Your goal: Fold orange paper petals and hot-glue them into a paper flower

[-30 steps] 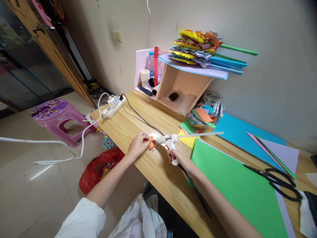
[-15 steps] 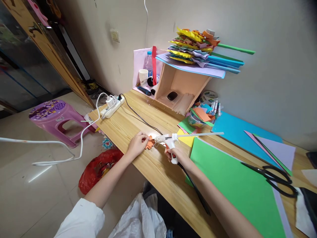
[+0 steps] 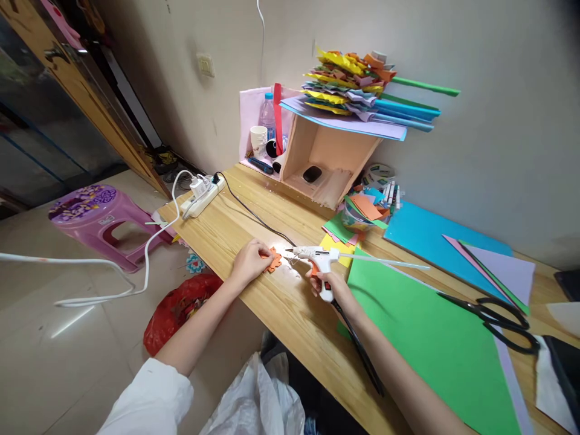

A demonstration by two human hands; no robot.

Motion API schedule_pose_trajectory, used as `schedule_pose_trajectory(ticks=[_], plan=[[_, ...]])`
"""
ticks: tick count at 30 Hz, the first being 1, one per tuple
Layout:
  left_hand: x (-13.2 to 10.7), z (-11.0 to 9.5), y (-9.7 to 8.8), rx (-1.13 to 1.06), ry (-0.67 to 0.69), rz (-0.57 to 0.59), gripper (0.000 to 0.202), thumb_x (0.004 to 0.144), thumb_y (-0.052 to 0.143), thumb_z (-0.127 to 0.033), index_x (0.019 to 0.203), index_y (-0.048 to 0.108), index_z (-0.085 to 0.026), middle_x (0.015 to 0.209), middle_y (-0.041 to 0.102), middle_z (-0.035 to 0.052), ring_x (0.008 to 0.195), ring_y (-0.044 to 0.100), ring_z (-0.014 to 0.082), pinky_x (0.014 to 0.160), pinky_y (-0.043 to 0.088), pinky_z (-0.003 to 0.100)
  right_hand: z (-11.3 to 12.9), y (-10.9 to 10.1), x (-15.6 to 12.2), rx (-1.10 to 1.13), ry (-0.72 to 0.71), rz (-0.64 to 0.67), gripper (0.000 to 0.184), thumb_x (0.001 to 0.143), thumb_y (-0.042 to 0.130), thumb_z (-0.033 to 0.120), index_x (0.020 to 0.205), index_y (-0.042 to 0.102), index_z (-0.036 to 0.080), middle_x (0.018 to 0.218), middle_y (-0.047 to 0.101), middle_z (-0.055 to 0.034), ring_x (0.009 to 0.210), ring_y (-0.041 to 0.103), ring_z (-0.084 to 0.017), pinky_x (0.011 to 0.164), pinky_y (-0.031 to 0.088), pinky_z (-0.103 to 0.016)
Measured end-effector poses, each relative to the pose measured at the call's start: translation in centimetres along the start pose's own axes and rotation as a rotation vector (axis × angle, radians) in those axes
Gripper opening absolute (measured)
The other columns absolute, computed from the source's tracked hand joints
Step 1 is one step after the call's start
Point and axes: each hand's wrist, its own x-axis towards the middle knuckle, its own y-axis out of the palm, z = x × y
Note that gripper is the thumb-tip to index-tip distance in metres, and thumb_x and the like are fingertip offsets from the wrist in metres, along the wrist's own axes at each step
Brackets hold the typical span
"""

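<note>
My left hand [image 3: 249,261] pinches a small orange paper flower [image 3: 273,260] against the wooden desk [image 3: 235,226]. My right hand [image 3: 330,285] grips the handle of a white hot glue gun [image 3: 317,256]. The gun's nozzle points left and sits a short way right of the flower, not touching it. A long glue stick [image 3: 389,261] juts out of the gun's back to the right. The gun's black cord [image 3: 357,347] runs back along my right forearm.
A big green sheet [image 3: 435,344] lies right of my hands, with blue [image 3: 430,235] and lilac sheets behind and black scissors [image 3: 498,314] on them. A wooden box [image 3: 324,160] topped with coloured paper stands at the wall. A power strip [image 3: 202,193], pink stool [image 3: 97,214] and red bag [image 3: 174,311] are left.
The glue gun has pulled back to the right, away from the orange flower, and now lies more level. My left hand stays on the flower.
</note>
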Motion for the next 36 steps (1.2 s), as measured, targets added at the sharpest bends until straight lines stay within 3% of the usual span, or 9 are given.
schedule_pose_trajectory(ticks=[8, 19, 26, 29, 32, 36], plan=[[0.0, -0.5, 0.0, 0.084, -0.019, -0.001, 0.012, 0.070, 0.060, -0.030, 0.065, 0.065, -0.019, 0.084, 0.062, 0.0017, 0.075, 0.059, 0.0154, 0.063, 0.042, 0.025, 0.4, 0.8, -0.2, 0.057, -0.052, -0.060, 0.025, 0.066, 0.055, 0.035, 0.077, 0.062, 0.014, 0.056, 0.050, 0.0005, 0.049, 0.043, -0.012, 0.047, 0.037, -0.026], [0.5, -0.1, 0.0, 0.076, -0.001, 0.034, 0.009, 0.067, 0.061, -0.026, 0.065, 0.065, -0.018, 0.080, 0.062, 0.0033, 0.074, 0.058, 0.0154, 0.067, 0.043, 0.025, 1.0, 1.6, -0.7, 0.082, -0.098, -0.105, 0.025, 0.066, 0.055, 0.033, 0.077, 0.063, 0.012, 0.058, 0.051, 0.0002, 0.051, 0.043, -0.012, 0.049, 0.036, -0.025], [0.4, -0.1, -0.2, 0.095, -0.005, 0.007, 0.021, 0.065, 0.065, -0.029, 0.081, 0.063, -0.017, 0.086, 0.061, 0.0053, 0.079, 0.058, 0.0182, 0.069, 0.043, 0.027, 2.5, 3.6, -0.4, 0.100, -0.164, -0.197, 0.028, 0.071, 0.053, 0.040, 0.078, 0.063, 0.014, 0.059, 0.052, 0.0003, 0.051, 0.042, -0.011, 0.047, 0.032, -0.023], [0.7, 0.0, -0.8, 0.130, 0.005, 0.004, 0.030, 0.061, 0.069, -0.033, 0.085, 0.061, -0.017, 0.090, 0.059, 0.0063, 0.086, 0.056, 0.0208, 0.074, 0.042, 0.029, 3.9, 5.2, 0.9, 0.080, -0.282, -0.246, 0.028, 0.075, 0.050, 0.041, 0.074, 0.060, 0.015, 0.062, 0.051, 0.0003, 0.056, 0.045, -0.012, 0.052, 0.036, -0.023], [1.2, 0.3, -1.2, 0.085, -0.035, 0.050, 0.031, 0.055, 0.073, -0.036, 0.077, 0.061, -0.018, 0.086, 0.058, 0.0050, 0.086, 0.054, 0.0218, 0.075, 0.041, 0.030, 4.4, 6.0, 3.4, -0.042, -0.403, -0.262, 0.030, 0.078, 0.046, 0.043, 0.066, 0.055, 0.016, 0.070, 0.055, -0.0025, 0.068, 0.051, -0.014, 0.062, 0.040, -0.025], [2.0, 0.9, -1.5, -0.028, -0.102, 0.092, 0.035, 0.047, 0.076, -0.035, 0.070, 0.058, -0.017, 0.073, 0.057, 0.0012, 0.073, 0.055, 0.0180, 0.065, 0.042, 0.027, 3.1, 5.8, 7.7, -0.361, -0.532, -0.255, 0.026, 0.076, 0.050, 0.040, 0.090, 0.052, 0.018, 0.087, 0.058, -0.0050, 0.076, 0.055, -0.017, 0.070, 0.042, -0.029]])
